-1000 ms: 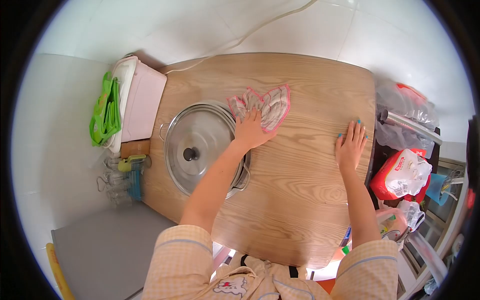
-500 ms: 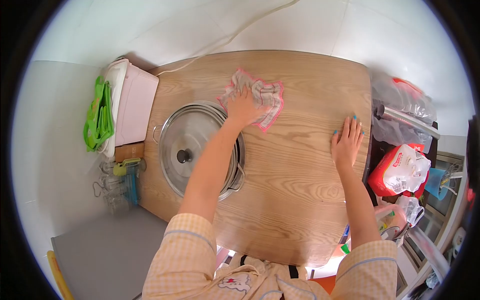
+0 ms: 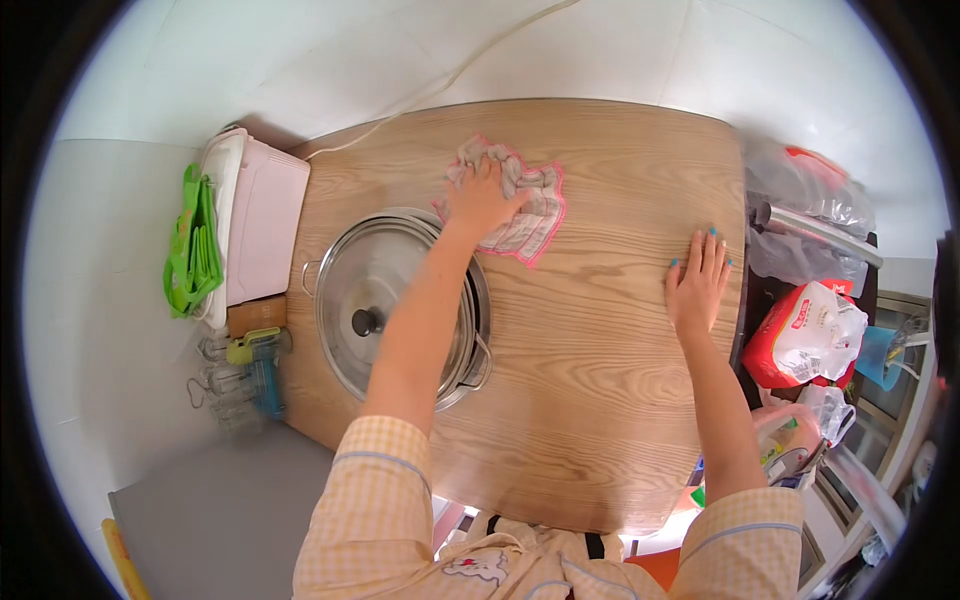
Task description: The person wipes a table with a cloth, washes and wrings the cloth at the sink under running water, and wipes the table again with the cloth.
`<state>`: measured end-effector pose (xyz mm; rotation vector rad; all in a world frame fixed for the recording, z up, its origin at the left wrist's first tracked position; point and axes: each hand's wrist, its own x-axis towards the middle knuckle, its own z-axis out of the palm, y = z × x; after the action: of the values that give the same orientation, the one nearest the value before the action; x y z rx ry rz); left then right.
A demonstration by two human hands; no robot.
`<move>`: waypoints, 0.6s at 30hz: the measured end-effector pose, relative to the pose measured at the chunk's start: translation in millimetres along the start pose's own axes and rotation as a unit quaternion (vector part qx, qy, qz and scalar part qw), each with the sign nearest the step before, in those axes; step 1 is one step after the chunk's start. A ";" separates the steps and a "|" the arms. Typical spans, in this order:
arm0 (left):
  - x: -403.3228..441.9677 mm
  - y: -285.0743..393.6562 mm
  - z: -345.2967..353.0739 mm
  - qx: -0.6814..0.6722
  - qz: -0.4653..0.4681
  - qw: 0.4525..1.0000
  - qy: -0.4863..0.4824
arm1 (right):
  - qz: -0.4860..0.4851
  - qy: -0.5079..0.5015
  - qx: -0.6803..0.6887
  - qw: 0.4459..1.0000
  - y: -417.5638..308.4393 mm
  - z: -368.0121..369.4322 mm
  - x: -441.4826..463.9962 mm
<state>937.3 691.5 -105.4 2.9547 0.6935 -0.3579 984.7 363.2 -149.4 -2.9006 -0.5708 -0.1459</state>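
Observation:
My left hand (image 3: 480,203) presses down on a crumpled cloth (image 3: 541,205) with a pink edge, on the wooden table (image 3: 580,350). Its fingers bend into the bunched fabric and the thumb points out to the right. Just below it, under my left forearm, stands a wide metal pot (image 3: 478,380) topped with a glass lid (image 3: 350,275) that has a black knob. Near the table's right edge my right hand (image 3: 698,285) lies flat, fingers stretched out, with nothing in it.
A pale pink bin (image 3: 270,220) with a green folded bag (image 3: 195,250) stands at the left. Glassware (image 3: 228,385) sits below it. Along the right edge are a red-and-white package (image 3: 808,335) and plastic bags (image 3: 810,195). A cable (image 3: 455,75) runs along the back wall.
My left hand has shifted slightly left and up, and the cloth under it is more bunched on its left side. My right hand stays flat in place.

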 end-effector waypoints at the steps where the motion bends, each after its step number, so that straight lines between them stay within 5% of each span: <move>1: 4.9 1.5 -0.7 -0.003 0.002 1.000 0.000 | 0.002 -0.002 -0.003 1.000 1.4 0.9 0.4; 13: -91.2 10.0 7.7 -0.025 0.033 0.999 -0.023 | -0.009 0.017 0.019 1.000 1.3 -0.6 1.4; 18: -161.9 45.5 22.5 -0.125 0.252 0.959 -0.023 | -0.019 0.028 0.018 0.999 1.6 1.5 -0.1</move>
<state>812.2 578.5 -86.1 2.7315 -0.0357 -0.2678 985.3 362.0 -151.1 -2.8419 -0.6128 -0.2204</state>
